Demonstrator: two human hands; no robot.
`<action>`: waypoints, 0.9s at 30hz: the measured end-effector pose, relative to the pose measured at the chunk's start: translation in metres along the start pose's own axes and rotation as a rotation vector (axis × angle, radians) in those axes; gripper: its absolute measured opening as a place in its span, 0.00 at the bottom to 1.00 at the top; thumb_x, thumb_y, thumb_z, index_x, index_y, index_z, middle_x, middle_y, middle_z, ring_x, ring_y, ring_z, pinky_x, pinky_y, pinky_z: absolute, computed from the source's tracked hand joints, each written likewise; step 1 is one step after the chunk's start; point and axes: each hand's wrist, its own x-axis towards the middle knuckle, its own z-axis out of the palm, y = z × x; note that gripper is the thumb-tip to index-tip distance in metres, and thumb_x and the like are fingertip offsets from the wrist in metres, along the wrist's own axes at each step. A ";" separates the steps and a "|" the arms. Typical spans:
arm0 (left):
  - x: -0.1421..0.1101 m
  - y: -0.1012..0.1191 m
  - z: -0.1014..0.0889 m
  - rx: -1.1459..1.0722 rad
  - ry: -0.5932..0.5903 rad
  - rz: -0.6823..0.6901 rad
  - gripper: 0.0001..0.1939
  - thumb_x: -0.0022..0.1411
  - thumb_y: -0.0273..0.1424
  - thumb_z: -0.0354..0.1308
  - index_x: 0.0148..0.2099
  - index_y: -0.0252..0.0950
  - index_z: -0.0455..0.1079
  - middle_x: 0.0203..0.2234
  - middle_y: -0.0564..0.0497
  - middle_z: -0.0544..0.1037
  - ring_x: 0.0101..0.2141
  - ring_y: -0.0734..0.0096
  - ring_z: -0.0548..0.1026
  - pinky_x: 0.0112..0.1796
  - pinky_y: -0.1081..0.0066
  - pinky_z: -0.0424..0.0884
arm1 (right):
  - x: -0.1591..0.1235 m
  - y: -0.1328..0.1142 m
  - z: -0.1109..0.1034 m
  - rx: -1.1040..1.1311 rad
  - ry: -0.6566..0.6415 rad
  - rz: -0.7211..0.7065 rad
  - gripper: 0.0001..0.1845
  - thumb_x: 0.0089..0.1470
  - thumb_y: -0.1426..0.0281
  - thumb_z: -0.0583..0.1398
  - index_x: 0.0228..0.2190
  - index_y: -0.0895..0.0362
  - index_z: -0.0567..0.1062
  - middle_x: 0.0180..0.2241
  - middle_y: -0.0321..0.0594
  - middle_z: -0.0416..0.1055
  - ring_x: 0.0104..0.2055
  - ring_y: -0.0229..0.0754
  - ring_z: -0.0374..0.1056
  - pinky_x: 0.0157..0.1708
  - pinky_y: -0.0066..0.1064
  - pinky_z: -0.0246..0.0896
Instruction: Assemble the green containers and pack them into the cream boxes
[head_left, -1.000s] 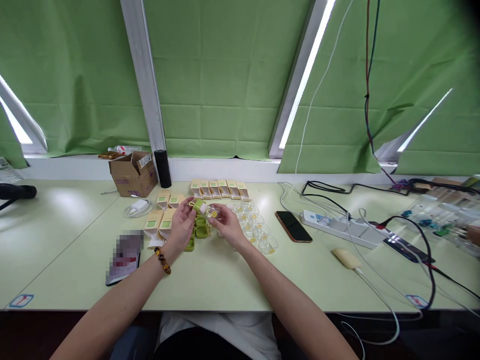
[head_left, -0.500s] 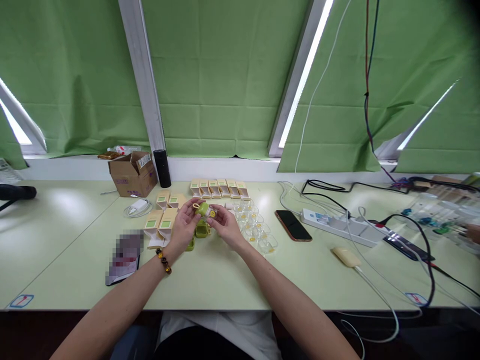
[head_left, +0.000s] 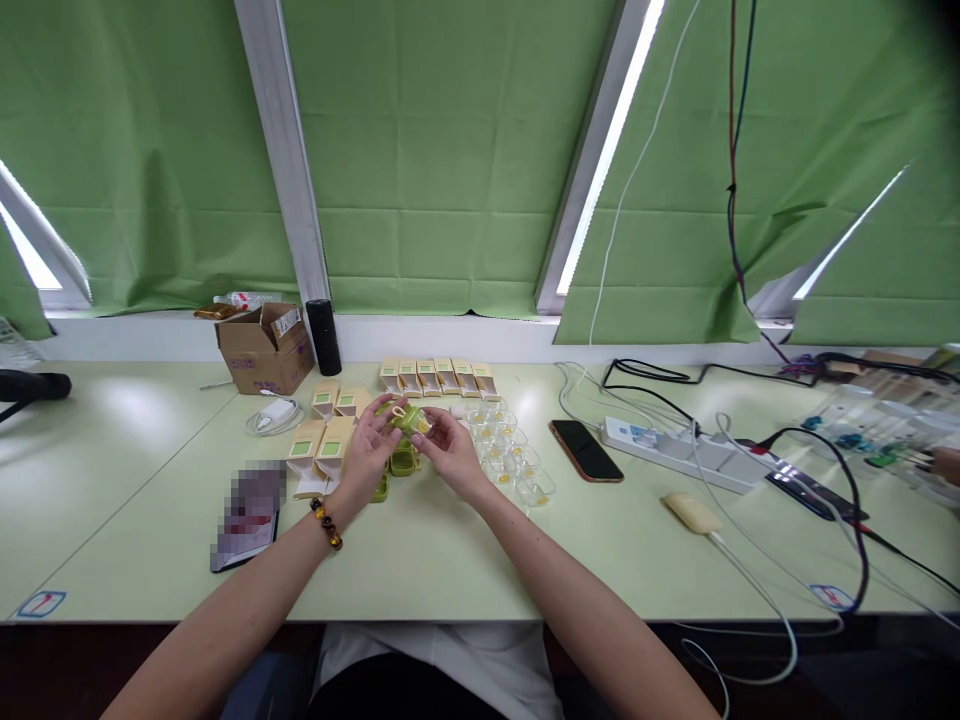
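Between my hands is a small clear container with a green lid (head_left: 409,418), a cream loop on the lid and a yellow mark on the clear part. My left hand (head_left: 367,447) grips the lid side with thumb and fingers. My right hand (head_left: 453,455) pinches the clear end. Below them on the table lie several green lids (head_left: 403,461), partly covered by my left hand. Just right of my right hand, several clear cups (head_left: 504,445) with yellow marks stand in rows. Small cream cartons (head_left: 330,448) with green labels stand left of my left hand.
More cream cartons (head_left: 439,378) line the back. Left are a cardboard box (head_left: 266,350), a black cylinder (head_left: 324,337), a coiled white cable (head_left: 274,412) and a tablet-like device (head_left: 251,515). To the right lie a phone (head_left: 586,450), a power strip (head_left: 679,453) and loose cables.
The small container has turned slightly in my hands, so its loop faces more towards me. My left fingers have shifted a little; the things on the table stay put.
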 end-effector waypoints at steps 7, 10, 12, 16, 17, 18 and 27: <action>0.002 -0.007 -0.001 0.107 0.067 -0.014 0.29 0.63 0.38 0.70 0.62 0.41 0.63 0.57 0.39 0.77 0.59 0.55 0.76 0.57 0.55 0.75 | -0.001 -0.006 0.003 0.019 0.084 -0.005 0.30 0.46 0.62 0.76 0.48 0.49 0.71 0.43 0.36 0.73 0.35 0.38 0.72 0.38 0.32 0.75; -0.001 -0.010 0.001 0.273 0.030 0.059 0.28 0.62 0.35 0.70 0.60 0.41 0.65 0.56 0.40 0.76 0.58 0.56 0.75 0.56 0.56 0.76 | -0.003 -0.006 0.005 -0.001 0.125 0.000 0.33 0.44 0.64 0.76 0.48 0.48 0.69 0.43 0.35 0.70 0.35 0.37 0.72 0.38 0.31 0.75; -0.004 -0.009 0.003 0.414 0.020 0.119 0.25 0.64 0.33 0.68 0.60 0.43 0.66 0.57 0.41 0.74 0.57 0.57 0.75 0.55 0.57 0.76 | -0.005 -0.007 0.007 0.005 0.121 0.005 0.36 0.44 0.64 0.76 0.51 0.47 0.68 0.45 0.35 0.70 0.37 0.38 0.74 0.39 0.33 0.76; -0.007 -0.006 0.004 0.630 0.020 0.268 0.21 0.66 0.28 0.61 0.60 0.44 0.69 0.59 0.43 0.71 0.57 0.59 0.74 0.55 0.56 0.76 | -0.009 -0.009 0.012 0.036 0.065 -0.015 0.38 0.46 0.65 0.75 0.55 0.46 0.67 0.47 0.37 0.70 0.43 0.41 0.76 0.44 0.36 0.76; -0.007 -0.006 0.004 0.657 0.023 0.300 0.20 0.66 0.27 0.61 0.60 0.44 0.69 0.58 0.44 0.71 0.57 0.59 0.73 0.55 0.56 0.76 | -0.010 -0.009 0.012 0.036 0.055 -0.029 0.37 0.46 0.66 0.75 0.55 0.47 0.68 0.47 0.37 0.71 0.43 0.41 0.76 0.45 0.35 0.76; -0.006 -0.005 0.003 0.670 0.026 0.320 0.20 0.66 0.26 0.60 0.59 0.43 0.70 0.57 0.44 0.71 0.56 0.59 0.73 0.54 0.56 0.77 | -0.010 -0.009 0.013 0.033 0.050 -0.042 0.36 0.46 0.66 0.75 0.54 0.47 0.68 0.47 0.36 0.72 0.43 0.41 0.76 0.45 0.35 0.75; -0.006 -0.004 0.002 0.648 0.000 0.241 0.19 0.68 0.30 0.61 0.60 0.43 0.71 0.56 0.44 0.73 0.50 0.60 0.76 0.52 0.58 0.77 | -0.011 -0.015 0.013 0.021 0.049 -0.056 0.36 0.45 0.64 0.76 0.52 0.48 0.69 0.46 0.37 0.73 0.43 0.41 0.76 0.46 0.35 0.75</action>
